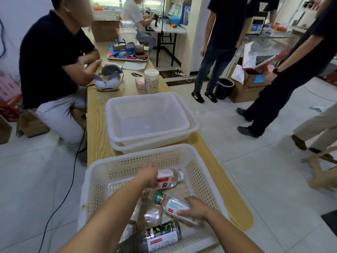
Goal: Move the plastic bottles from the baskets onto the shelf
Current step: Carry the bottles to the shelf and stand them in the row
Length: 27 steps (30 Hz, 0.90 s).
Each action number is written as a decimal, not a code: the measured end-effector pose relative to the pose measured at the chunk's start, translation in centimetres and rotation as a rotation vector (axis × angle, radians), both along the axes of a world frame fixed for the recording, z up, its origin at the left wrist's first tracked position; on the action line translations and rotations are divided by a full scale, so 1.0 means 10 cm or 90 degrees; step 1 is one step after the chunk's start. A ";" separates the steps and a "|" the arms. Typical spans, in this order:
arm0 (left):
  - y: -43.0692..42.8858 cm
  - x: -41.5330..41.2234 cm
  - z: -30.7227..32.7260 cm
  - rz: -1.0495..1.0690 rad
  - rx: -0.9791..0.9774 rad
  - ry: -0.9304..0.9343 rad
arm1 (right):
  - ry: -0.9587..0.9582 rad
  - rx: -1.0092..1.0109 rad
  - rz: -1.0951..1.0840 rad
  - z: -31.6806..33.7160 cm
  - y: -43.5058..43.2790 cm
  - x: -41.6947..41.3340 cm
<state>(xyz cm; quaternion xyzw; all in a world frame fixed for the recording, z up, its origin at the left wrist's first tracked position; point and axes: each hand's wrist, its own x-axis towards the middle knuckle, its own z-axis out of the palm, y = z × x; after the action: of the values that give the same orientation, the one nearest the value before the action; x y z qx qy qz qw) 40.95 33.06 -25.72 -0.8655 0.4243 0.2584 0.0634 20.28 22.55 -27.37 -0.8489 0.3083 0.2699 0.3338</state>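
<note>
1. Fingers of the left hand are curled around the base end of a clear bottle with a red-and-white label; the fingertips are hidden behind the bottle, so how tightly they close cannot be told.
2. That bottle lies on its side at the far end of the near basket, white cap pointing right, away from the hand.
3. Right hand rests on a second clear bottle with a white label; its fingers are spread loosely over the body and the thumb lies along the near side, in contact but not fully wrapped.
4. The second bottle lies tilted in the middle of the basket, neck pointing up-left, away from the right hand.
5. A clear bottle with a green label lies just beside it, touching its neck end.
6. A dark bottle with a floral label lies on its side at the basket's near edge, below both forearms.
7. A crumpled clear bottle sits between the dark bottle and the right hand.
8. The near basket stands on the wooden desk; two stacked white baskets stand just beyond it.
</note>
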 end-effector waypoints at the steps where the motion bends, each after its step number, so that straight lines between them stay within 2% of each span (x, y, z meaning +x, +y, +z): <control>1: 0.04 0.00 0.00 0.010 0.004 -0.002 | 0.003 -0.003 -0.014 0.01 0.03 0.00; 7: 0.39 0.07 0.00 0.082 -0.007 0.012 | 0.013 -0.067 -0.118 0.04 0.19 -0.07; 10: 0.57 0.08 0.05 0.123 -0.048 0.038 | -0.028 -0.094 -0.179 0.08 0.29 -0.15; 13: 0.71 0.09 0.13 0.186 -0.118 0.099 | -0.080 -0.069 -0.256 0.17 0.36 -0.19; 15: 0.78 0.08 0.20 0.232 -0.182 0.174 | -0.124 -0.025 -0.343 0.25 0.44 -0.22; 20: 0.90 -0.05 0.47 0.352 -0.390 0.474 | -0.285 0.127 -0.549 0.42 0.68 -0.28; 27: 0.98 -0.33 0.86 0.349 -0.469 0.667 | -0.482 0.298 -0.744 0.75 0.94 -0.45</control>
<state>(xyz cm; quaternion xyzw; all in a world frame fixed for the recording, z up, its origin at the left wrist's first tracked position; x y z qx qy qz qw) 37.67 42.90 -17.16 -0.6680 0.2251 0.4875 -0.5152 15.75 31.96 -19.87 -0.4878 0.5082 -0.2053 0.6795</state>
